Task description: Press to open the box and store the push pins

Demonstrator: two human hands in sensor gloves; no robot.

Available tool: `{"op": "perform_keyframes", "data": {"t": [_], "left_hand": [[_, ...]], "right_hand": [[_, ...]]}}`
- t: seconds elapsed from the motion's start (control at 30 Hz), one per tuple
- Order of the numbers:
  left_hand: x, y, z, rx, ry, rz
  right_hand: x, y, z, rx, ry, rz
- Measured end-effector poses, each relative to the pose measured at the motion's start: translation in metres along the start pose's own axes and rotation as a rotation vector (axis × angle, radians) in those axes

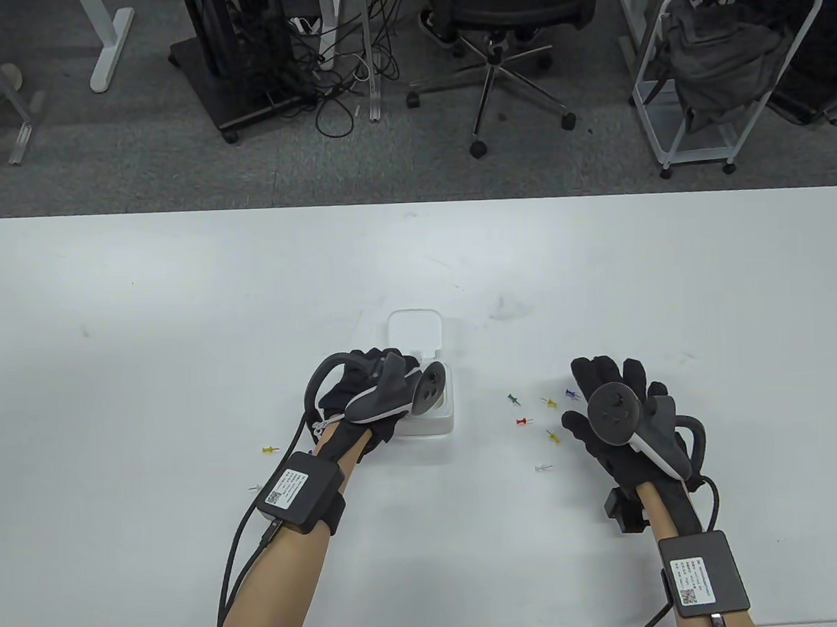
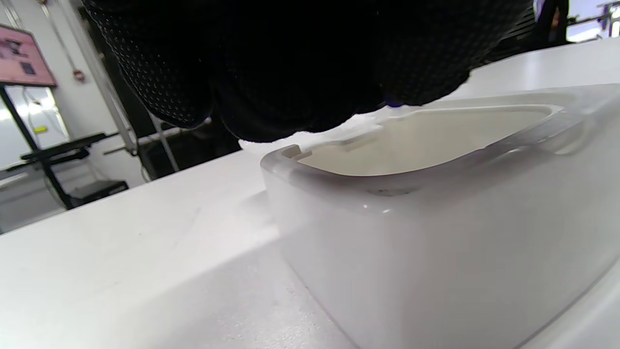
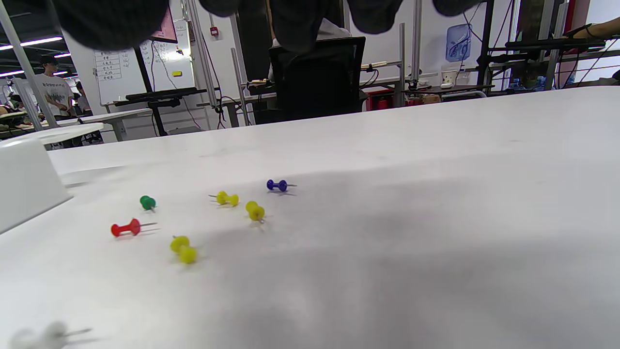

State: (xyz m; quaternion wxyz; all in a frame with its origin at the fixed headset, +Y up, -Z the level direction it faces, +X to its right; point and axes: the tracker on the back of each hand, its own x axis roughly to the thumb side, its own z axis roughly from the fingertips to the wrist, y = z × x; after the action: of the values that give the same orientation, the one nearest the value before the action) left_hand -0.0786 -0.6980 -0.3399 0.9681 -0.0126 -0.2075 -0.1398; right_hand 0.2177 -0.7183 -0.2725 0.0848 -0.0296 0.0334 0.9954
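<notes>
A white box (image 1: 437, 425) stands near the table's middle with its lid (image 1: 413, 329) raised at the back. My left hand (image 1: 366, 387) lies over the box's left side, fingers curled. In the left wrist view its bunched fingertips (image 2: 300, 97) hang over the box (image 2: 436, 232) and its rim, with a small blue speck, seemingly a push pin (image 2: 394, 103), pinched at their tips. My right hand (image 1: 603, 382) hovers flat with fingers spread, beside loose pins: green (image 1: 512, 397), red (image 1: 524, 421), blue (image 1: 571, 393), yellow (image 1: 552, 434), white (image 1: 543, 467). The right wrist view shows several of these pins (image 3: 183, 249).
A yellow pin (image 1: 270, 449) and a pale pin (image 1: 254, 488) lie left of my left forearm. The white table (image 1: 185, 301) ends at its far edge, with an office chair (image 1: 501, 22) and a wire rack (image 1: 719, 70) on the floor beyond.
</notes>
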Motion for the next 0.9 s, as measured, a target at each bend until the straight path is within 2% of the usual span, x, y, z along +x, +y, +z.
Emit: {"op": "perform_keyframes", "data": {"t": [0.27,0.5,0.7,0.9], "left_hand": [[-0.008,0.002,0.004,0.005,0.013,-0.007],[-0.028,-0.005,0.015,-0.005,0.042,-0.009],[-0.055,-0.012,0.034,0.005,0.072,0.0],[-0.083,-0.03,0.058,-0.014,0.105,0.004]], "right_hand": [[0.0,0.0,0.0,-0.001,-0.001,-0.001],[0.0,0.0,0.0,-0.003,-0.002,-0.002],[0.0,0.0,0.0,-0.006,-0.003,-0.004],[0.0,0.0,0.0,-0.006,-0.004,-0.003]]}}
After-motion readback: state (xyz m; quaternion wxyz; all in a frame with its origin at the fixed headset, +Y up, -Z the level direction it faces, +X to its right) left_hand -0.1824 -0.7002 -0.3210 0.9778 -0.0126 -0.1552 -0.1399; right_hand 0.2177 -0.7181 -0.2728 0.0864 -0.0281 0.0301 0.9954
